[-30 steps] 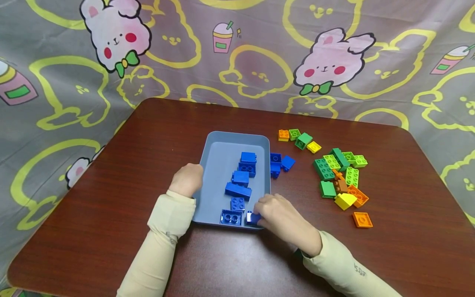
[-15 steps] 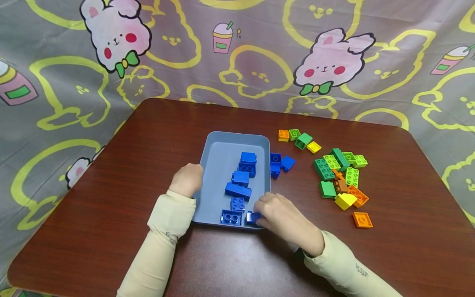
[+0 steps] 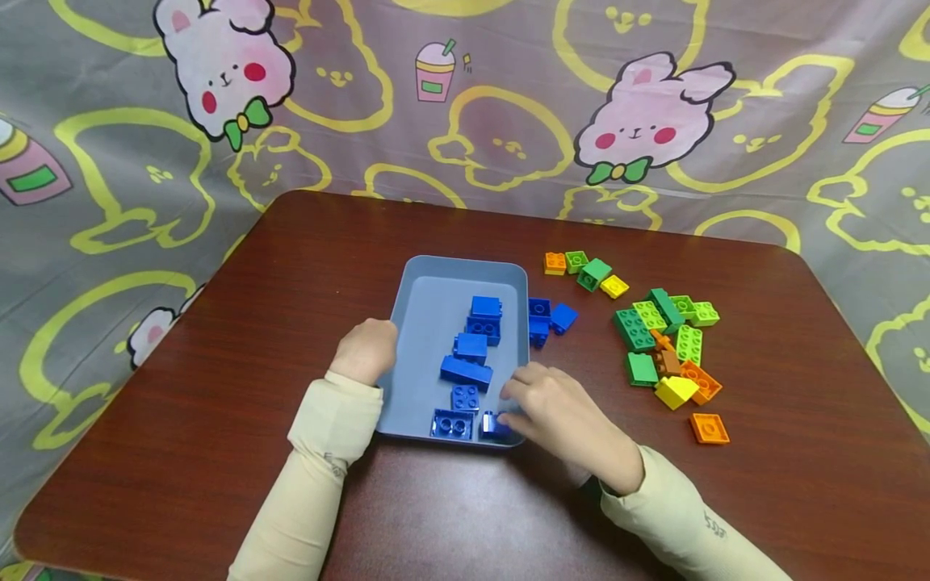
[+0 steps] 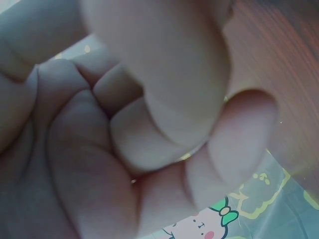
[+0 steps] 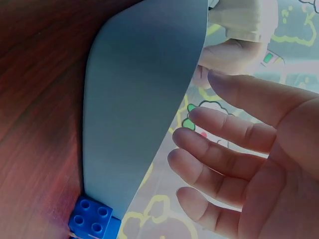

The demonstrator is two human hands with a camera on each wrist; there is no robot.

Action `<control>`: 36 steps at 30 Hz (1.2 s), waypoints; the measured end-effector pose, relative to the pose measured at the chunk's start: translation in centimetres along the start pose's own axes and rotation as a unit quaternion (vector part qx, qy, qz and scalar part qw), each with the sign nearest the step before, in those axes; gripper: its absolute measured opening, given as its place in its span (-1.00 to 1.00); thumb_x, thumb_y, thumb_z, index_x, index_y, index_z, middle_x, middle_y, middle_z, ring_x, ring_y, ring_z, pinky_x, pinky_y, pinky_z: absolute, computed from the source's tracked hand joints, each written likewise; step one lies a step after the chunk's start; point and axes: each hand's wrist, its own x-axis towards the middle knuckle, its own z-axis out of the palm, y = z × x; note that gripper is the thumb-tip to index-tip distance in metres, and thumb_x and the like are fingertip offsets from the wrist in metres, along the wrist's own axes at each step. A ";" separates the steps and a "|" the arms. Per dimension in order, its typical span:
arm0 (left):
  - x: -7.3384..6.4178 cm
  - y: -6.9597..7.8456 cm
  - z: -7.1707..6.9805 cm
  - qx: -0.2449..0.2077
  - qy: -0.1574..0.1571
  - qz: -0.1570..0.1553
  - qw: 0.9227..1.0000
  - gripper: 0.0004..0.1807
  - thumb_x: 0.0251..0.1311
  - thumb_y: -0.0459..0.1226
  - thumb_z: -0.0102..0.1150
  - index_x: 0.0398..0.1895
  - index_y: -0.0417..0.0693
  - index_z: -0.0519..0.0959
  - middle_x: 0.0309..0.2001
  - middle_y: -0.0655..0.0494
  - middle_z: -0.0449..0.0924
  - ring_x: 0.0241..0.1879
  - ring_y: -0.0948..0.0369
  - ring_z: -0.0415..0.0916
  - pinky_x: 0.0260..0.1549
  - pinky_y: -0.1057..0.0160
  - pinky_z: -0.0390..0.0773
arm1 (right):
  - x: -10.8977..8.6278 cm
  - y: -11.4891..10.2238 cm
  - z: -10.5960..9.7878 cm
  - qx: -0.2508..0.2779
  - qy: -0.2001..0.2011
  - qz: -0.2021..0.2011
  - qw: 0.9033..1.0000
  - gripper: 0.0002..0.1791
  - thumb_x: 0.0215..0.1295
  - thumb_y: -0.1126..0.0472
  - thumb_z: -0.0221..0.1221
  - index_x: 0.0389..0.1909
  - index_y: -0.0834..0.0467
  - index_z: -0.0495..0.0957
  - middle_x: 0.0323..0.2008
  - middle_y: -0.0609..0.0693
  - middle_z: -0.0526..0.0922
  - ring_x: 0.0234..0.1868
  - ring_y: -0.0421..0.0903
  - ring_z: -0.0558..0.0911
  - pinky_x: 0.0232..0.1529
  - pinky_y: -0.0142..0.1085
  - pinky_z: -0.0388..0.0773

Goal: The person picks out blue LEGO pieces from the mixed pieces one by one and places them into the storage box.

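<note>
In the head view a grey-blue tray (image 3: pixel 425 323) holds several blue building bricks (image 3: pixel 467 371). My left hand (image 3: pixel 366 351) grips its left rim with curled fingers; in the left wrist view the curled fingers (image 4: pixel 164 124) hide the contact. At the tray's near right corner my right hand (image 3: pixel 563 411) hovers over the rim. Its thumb is close to a small blue brick (image 3: pixel 494 424), which lies in that corner. In the right wrist view the right hand's fingers (image 5: pixel 214 169) are spread and hold nothing, in front of the tray's outer wall (image 5: pixel 134 104).
Several blue bricks (image 3: pixel 563 319) lie against the tray's right side. Farther right sits a pile of green, yellow, orange and brown bricks (image 3: pixel 664 339), with a lone orange brick (image 3: pixel 709 429) nearer. A short row of bricks (image 3: pixel 594 274) stands behind, on the brown table (image 3: pixel 305 266).
My right hand has let go of the small blue brick in the near right corner and drawn slightly back to the right, its fingers spreading. My left hand has stayed put.
</note>
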 end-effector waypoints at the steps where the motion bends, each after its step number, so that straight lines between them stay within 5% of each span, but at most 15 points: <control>1: 0.0 0.0 0.0 0.000 0.002 0.001 1.000 -0.75 0.12 -0.51 -0.19 -0.43 -0.35 0.56 -0.43 -0.20 0.53 -0.51 0.06 0.44 -0.52 0.05 0.47 | 0.0 0.1 0.0 -0.003 0.002 0.000 1.000 -0.76 -0.11 0.12 0.38 -0.46 0.18 0.61 -0.52 -0.07 0.52 -0.45 -0.18 0.44 -0.45 -0.37 0.41; 14: -0.1 0.1 -0.1 -0.006 0.001 -0.001 1.000 -0.75 0.13 -0.50 -0.20 -0.45 -0.34 0.55 -0.45 -0.18 0.51 -0.52 0.07 0.43 -0.52 0.06 0.47 | -0.1 1.6 -1.1 0.012 0.029 0.034 0.999 -0.76 -0.09 0.19 0.37 -0.43 0.24 0.59 -0.48 0.00 0.51 -0.46 -0.15 0.44 -0.46 -0.38 0.44; 36: -0.1 0.0 -0.1 0.001 -0.002 -0.005 1.000 -0.76 0.14 -0.52 -0.18 -0.45 -0.33 0.55 -0.50 -0.15 0.50 -0.56 0.09 0.41 -0.55 0.09 0.46 | 0.1 2.5 -0.9 0.000 0.014 0.074 0.997 -0.73 -0.08 0.15 0.36 -0.41 0.25 0.59 -0.47 0.04 0.54 -0.47 -0.13 0.49 -0.48 -0.35 0.47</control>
